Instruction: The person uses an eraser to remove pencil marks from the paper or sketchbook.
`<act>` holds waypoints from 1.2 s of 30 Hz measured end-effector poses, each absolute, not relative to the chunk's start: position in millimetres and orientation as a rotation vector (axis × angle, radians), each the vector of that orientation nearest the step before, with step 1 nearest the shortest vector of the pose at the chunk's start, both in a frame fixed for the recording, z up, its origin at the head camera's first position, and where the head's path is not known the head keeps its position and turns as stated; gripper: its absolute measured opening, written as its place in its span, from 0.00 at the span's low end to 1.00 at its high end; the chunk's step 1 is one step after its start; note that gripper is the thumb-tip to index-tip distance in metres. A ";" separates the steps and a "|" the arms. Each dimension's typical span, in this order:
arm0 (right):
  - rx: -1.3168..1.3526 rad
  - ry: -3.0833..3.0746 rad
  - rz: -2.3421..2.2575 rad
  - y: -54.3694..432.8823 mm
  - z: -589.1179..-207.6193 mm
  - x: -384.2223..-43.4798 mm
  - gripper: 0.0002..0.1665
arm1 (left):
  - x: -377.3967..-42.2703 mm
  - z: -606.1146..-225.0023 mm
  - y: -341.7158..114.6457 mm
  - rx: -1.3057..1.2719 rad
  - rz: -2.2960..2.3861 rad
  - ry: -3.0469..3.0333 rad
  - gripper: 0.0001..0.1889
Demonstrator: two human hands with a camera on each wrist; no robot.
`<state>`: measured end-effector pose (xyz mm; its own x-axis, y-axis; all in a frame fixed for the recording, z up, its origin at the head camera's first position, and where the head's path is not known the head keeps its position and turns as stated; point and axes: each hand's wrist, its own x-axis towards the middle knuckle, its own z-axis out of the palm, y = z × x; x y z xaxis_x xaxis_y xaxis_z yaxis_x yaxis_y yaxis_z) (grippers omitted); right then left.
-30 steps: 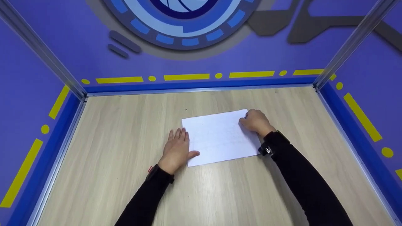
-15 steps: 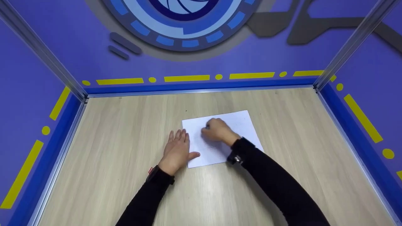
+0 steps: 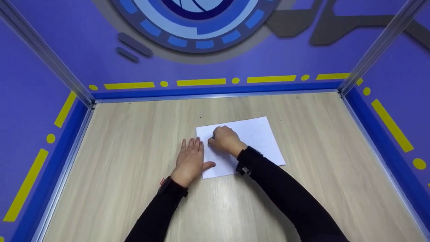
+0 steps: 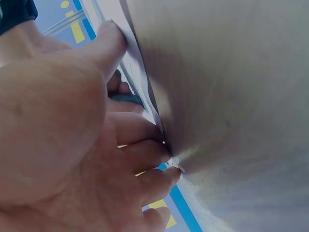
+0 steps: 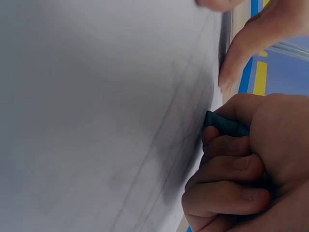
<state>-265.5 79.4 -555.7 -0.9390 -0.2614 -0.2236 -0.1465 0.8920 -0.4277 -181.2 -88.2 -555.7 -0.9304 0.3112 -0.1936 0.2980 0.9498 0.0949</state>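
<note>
A white sheet of paper (image 3: 258, 141) lies slightly turned on the wooden table. My left hand (image 3: 189, 164) rests flat at its left edge, fingers straight, with the thumb on the paper. My right hand (image 3: 225, 140) is over the paper's left part, close to the left fingers. It pinches a small dark teal eraser (image 5: 228, 125) between thumb and forefinger, the other fingers curled; most of the eraser is hidden in the grip. Faint grey lines and smudges show on the paper in the right wrist view. The left wrist view shows the eraser's teal side too.
The table (image 3: 134, 151) has a metal strip (image 3: 215, 95) along its back edge. Blue-purple panels with yellow marks stand at the back and on both sides. Both forearms wear black sleeves and wrist straps.
My right hand has swept left across the paper with the eraser, from the upper right corner to near the left hand. The left hand and the paper have stayed in place.
</note>
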 end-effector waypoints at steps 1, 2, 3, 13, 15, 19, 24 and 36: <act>-0.291 2.781 -0.604 84.0 -555.9 -265.3 0.18 | -181.1 -555.9 -88.3 0.456 0.098 2.892 0.55; -0.271 2.781 -0.613 89.8 -556.6 -265.4 0.17 | -181.1 -556.3 -88.3 0.455 0.100 2.888 0.55; -0.248 2.781 -0.629 96.4 -557.1 -265.5 0.17 | -181.1 -556.3 -88.5 0.454 0.100 2.886 0.55; -0.188 2.829 -0.719 191.7 -558.9 -270.8 0.15 | -182.2 -557.2 -89.5 0.429 0.131 2.856 0.56; -0.162 2.820 -0.711 210.6 -557.9 -271.7 0.18 | -182.2 -557.4 -89.2 0.428 0.137 2.849 0.56; -0.072 2.767 -0.703 242.7 -555.3 -273.1 0.29 | -181.9 -557.4 -88.6 0.432 0.145 2.848 0.56; 0.007 2.752 -0.660 268.6 -554.0 -274.2 0.34 | -181.1 -556.4 -88.4 0.426 0.161 2.842 0.56; 0.010 2.782 -0.628 270.9 -550.6 -267.9 0.33 | -183.2 -555.2 -86.8 0.426 0.116 2.831 0.56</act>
